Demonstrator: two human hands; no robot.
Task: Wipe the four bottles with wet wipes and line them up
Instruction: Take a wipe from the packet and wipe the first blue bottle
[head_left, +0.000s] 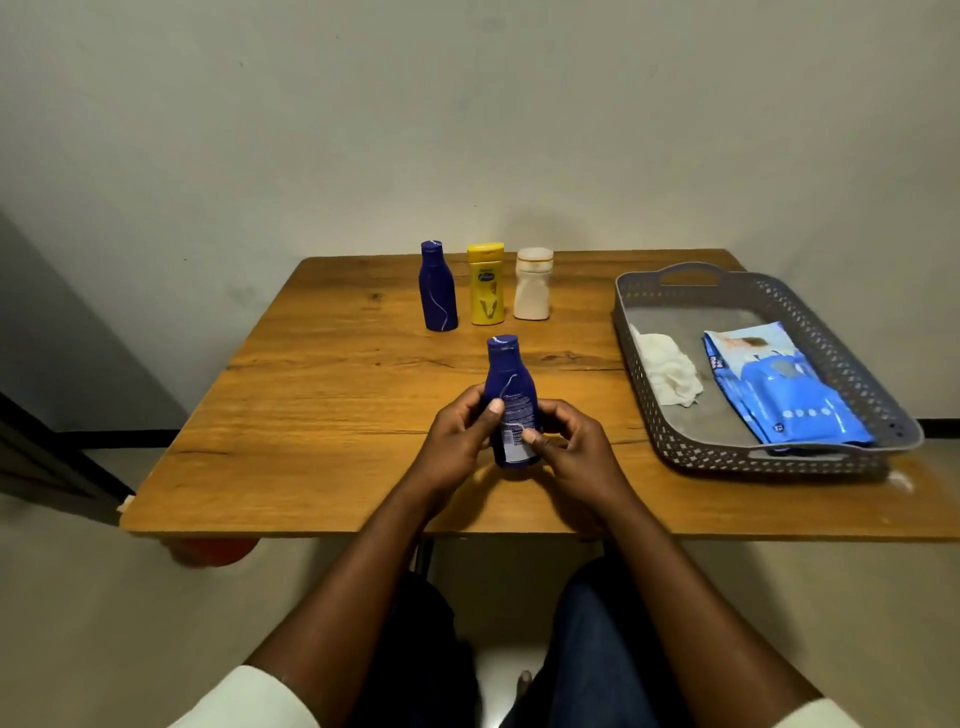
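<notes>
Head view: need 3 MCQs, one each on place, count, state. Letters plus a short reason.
1. Where is the wipes pack?
A. in the grey tray
B. on the floor
C. beside the yellow bottle

2. How many bottles stand in the back row?
A. one
B. three
C. five

3. What state is the near blue bottle in?
A. lying on the table
B. in the tray
C. held upright by both hands

Key: 1 A, the pack lies in the tray next to a crumpled wipe. 2 B, far blue bottle, yellow bottle and white bottle stand side by side. 3 C, left hand and right hand grip its lower body.
</notes>
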